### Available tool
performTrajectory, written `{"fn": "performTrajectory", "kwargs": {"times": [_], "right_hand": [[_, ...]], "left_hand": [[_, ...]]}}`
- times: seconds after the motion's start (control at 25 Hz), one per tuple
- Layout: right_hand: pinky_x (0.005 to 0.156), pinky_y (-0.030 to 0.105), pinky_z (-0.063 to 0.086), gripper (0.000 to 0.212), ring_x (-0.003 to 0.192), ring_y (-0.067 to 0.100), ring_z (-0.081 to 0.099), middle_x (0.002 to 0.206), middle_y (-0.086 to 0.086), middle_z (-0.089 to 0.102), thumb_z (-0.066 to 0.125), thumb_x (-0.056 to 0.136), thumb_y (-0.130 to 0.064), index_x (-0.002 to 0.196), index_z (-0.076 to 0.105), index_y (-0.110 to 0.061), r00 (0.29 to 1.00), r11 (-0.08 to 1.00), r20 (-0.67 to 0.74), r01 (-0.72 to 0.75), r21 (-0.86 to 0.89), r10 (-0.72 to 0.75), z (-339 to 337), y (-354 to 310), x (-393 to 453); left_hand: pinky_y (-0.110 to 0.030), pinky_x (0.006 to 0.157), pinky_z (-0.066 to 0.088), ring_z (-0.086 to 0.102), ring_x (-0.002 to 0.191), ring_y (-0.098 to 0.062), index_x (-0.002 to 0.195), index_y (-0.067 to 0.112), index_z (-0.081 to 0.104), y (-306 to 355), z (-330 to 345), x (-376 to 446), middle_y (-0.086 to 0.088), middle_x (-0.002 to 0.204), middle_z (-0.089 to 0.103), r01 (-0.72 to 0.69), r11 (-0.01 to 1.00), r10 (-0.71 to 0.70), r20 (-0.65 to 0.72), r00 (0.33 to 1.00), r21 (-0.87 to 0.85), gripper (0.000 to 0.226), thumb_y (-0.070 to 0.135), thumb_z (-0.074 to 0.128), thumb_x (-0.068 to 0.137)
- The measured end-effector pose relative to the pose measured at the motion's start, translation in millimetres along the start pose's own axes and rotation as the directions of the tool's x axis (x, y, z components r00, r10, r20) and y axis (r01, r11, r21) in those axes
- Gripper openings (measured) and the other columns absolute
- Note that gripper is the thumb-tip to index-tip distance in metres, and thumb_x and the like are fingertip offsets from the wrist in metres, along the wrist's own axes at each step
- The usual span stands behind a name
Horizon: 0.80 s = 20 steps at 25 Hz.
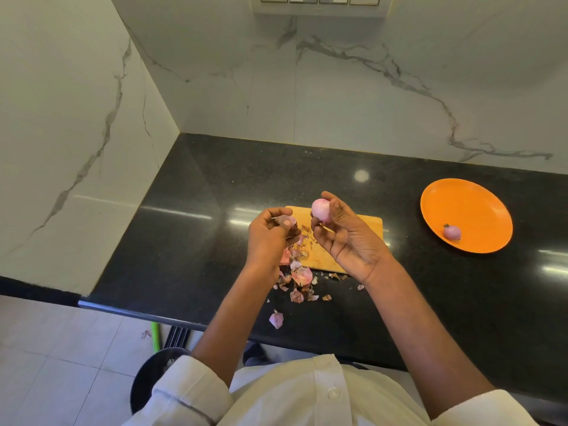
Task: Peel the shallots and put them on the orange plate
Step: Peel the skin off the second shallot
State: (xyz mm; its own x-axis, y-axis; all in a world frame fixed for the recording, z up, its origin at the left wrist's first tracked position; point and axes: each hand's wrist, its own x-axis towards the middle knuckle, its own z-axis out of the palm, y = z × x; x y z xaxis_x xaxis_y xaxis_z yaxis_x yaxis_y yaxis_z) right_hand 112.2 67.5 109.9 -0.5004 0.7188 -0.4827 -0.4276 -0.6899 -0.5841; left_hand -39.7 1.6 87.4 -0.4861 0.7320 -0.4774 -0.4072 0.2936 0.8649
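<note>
Right hand (344, 238) grips a peeled shallot (321, 210) in its fingertips above the cutting board (362, 224); left hand (270, 235) pinches a skin piece (289, 221). Another shallot (452, 232) lies on the orange plate (479, 207).

Bare black tabletop (190, 210) lies open between the cutting board (362, 229) and the orange plate (479, 207) at right, and on the far left, while shallot skins (299, 281) litter the board's near edge and marble walls (338, 87) close off far and left.
</note>
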Motion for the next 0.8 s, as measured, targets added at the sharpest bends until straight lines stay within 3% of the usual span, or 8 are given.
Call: {"fn": "performTrajectory", "kwargs": {"times": [0.12, 0.2, 0.28, 0.4, 0.6, 0.8], "right_hand": [[0.082, 0.034, 0.065, 0.026, 0.099, 0.03, 0.072, 0.133, 0.018, 0.067, 0.064, 0.103, -0.019, 0.126, 0.075, -0.012, 0.999, 0.995, -0.01, 0.036, -0.098, -0.038, -1.0, -0.1, 2.2], [0.09, 0.038, 0.065, 0.026, 0.104, 0.032, 0.074, 0.127, 0.013, 0.073, 0.059, 0.106, -0.014, 0.126, 0.076, -0.013, 0.997, 0.98, -0.013, 0.069, -0.189, -0.073, -0.4, 1.9, 3.5], [0.096, 0.042, 0.062, 0.027, 0.106, 0.031, 0.076, 0.12, 0.009, 0.077, 0.058, 0.105, -0.011, 0.127, 0.074, -0.015, 0.994, 0.964, -0.01, 0.101, -0.245, -0.107, 2.0, 4.4, 4.5], [0.095, 0.041, 0.063, 0.03, 0.11, 0.029, 0.076, 0.122, 0.01, 0.077, 0.059, 0.104, -0.009, 0.13, 0.072, -0.014, 0.992, 0.961, 0.001, 0.12, -0.249, -0.124, 6.0, 5.8, 5.2], [0.086, 0.035, 0.065, 0.027, 0.112, 0.026, 0.076, 0.124, 0.01, 0.076, 0.06, 0.103, -0.007, 0.124, 0.075, -0.012, 0.983, 0.934, -0.001, 0.172, -0.313, -0.181, 7.9, 4.0, 3.0], [0.084, 0.032, 0.065, 0.027, 0.114, 0.022, 0.075, 0.128, 0.006, 0.075, 0.066, 0.099, -0.007, 0.121, 0.077, -0.015, 0.972, 0.857, 0.035, 0.22, -0.466, -0.231, 11.2, 4.1, 0.5]], "left_hand": [[-0.028, 0.082, 0.059, 0.073, 0.1, -0.017, 0.11, 0.018, 0.076, -5.8, -5.7, 2.0, -0.004, 0.112, 0.076, -0.161, 0.886, 0.197, -0.038, 0.98, 0.435, 0.019, 0.007, 0.061, 0.106], [-0.029, 0.097, 0.054, 0.068, 0.116, -0.011, 0.118, 0.021, 0.077, -4.3, -6.2, 0.7, 0.004, 0.12, 0.074, -0.277, 0.771, 0.311, 0.041, 0.95, 0.573, 0.016, 0.022, 0.066, 0.106], [-0.031, 0.103, 0.056, 0.069, 0.118, -0.008, 0.127, 0.021, 0.074, 1.4, -4.8, -1.0, 0.006, 0.122, 0.076, -0.374, 0.79, 0.338, 0.164, 0.927, 0.486, 0.026, 0.034, 0.066, 0.107], [-0.022, 0.094, 0.06, 0.076, 0.107, -0.005, 0.131, 0.016, 0.074, 14.8, -2.2, -8.9, 0.005, 0.115, 0.08, -0.407, 0.85, 0.325, 0.274, 0.905, 0.334, 0.03, 0.03, 0.07, 0.105], [-0.032, 0.09, 0.065, 0.08, 0.098, -0.01, 0.127, 0.014, 0.076, 20.2, -9.3, -6.9, 0.002, 0.107, 0.083, -0.458, 0.788, 0.336, 0.336, 0.88, 0.411, 0.031, 0.029, 0.077, 0.1], [-0.028, 0.07, 0.066, 0.077, 0.072, -0.008, 0.107, 0.015, 0.077, 26.8, -0.5, -10.9, 0.005, 0.082, 0.079, -0.468, 0.662, 0.403, 0.249, 0.881, 0.585, 0.025, 0.032, 0.085, 0.091]]}}
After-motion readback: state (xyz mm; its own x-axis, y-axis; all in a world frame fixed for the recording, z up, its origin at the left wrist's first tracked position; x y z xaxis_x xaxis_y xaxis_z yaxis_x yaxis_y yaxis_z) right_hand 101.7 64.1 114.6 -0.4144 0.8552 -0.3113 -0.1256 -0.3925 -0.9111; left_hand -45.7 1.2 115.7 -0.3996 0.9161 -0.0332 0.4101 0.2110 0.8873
